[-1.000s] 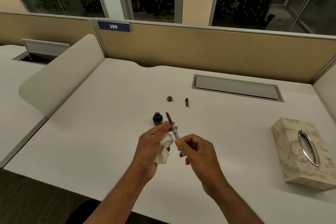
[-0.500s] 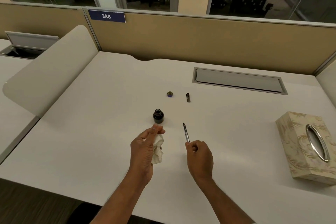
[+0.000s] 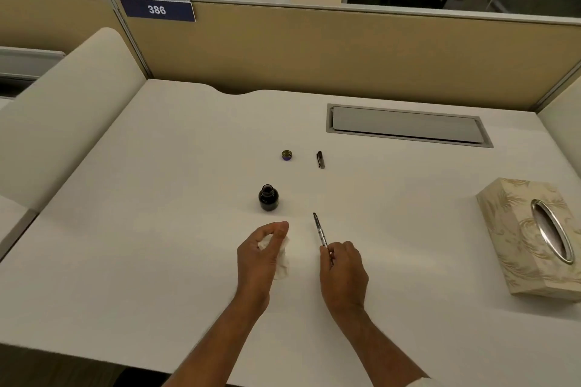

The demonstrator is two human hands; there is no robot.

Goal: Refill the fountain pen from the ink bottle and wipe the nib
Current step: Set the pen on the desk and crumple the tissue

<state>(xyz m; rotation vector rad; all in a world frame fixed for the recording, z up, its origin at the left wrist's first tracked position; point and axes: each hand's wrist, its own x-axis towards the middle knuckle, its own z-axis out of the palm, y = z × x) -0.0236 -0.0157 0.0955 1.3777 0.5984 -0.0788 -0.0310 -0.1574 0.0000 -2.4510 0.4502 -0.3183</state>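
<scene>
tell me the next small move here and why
Probably reach the right hand toward the pen cap and recap the fountain pen. The nib points away, clear of the crumpled tissue in the left hand, so wiping looks done; the ink bottle stands open.

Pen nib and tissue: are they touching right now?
Apart. The head view shows the pen in the right hand and the tissue in the left hand, with bare desk between them.
</scene>
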